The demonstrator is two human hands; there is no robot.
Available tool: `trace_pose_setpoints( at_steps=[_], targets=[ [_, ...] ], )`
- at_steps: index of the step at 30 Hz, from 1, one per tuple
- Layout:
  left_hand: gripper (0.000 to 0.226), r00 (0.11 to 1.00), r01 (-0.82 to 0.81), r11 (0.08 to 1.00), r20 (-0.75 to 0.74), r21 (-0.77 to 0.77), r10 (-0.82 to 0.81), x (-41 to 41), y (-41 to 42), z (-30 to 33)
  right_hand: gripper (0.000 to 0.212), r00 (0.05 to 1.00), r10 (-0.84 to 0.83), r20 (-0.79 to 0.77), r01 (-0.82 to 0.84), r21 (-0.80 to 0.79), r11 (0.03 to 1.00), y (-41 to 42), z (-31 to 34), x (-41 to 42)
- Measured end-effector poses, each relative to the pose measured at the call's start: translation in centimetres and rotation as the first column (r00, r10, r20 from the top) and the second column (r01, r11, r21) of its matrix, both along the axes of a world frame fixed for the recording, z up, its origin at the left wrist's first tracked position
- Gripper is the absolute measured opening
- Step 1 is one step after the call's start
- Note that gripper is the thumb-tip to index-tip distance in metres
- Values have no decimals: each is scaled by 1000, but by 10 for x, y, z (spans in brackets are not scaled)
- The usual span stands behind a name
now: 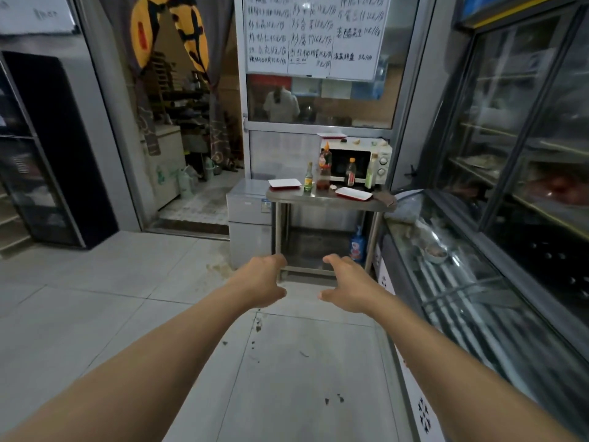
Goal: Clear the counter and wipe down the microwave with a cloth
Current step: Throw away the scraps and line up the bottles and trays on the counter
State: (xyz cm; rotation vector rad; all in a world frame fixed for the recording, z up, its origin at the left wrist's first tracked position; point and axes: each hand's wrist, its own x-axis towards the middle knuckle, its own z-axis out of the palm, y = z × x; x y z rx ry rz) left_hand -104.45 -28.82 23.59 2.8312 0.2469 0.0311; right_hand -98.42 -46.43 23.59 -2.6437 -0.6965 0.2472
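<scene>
A white microwave (381, 154) stands at the back of a steel counter (287, 195) some way ahead of me. Several sauce bottles (324, 172) stand in front of the microwave. Two white-and-red trays (284, 183) lie on the counter and a third tray (331, 135) sits on the microwave's top among small bits. A brown cloth (385, 198) lies crumpled at the counter's right end. My left hand (263, 280) and my right hand (345, 283) are stretched forward over the floor, fingers loosely curled, holding nothing, well short of the counter.
A small grey fridge (248, 218) stands left of the counter. A glass display freezer (462, 288) runs along the right wall under tall glass-door fridges (526, 122). A curtained doorway (191, 122) opens at the left. A blue bottle (357, 245) stands under the counter. The tiled floor (159, 314) has stains.
</scene>
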Motion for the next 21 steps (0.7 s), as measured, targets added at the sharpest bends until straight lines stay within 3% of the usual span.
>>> trace_pose_setpoints(
  at_steps=[7, 21],
  targets=[
    [60, 1000, 6, 1000, -11, -10, -6, 107, 18, -1, 74, 1000, -3, 0, 3, 13, 1000, 16, -1, 103],
    [58, 985, 169, 986, 38, -9, -169, 387, 96, 14, 72, 990, -139, 27, 137, 51, 989, 90, 17, 350]
  ],
)
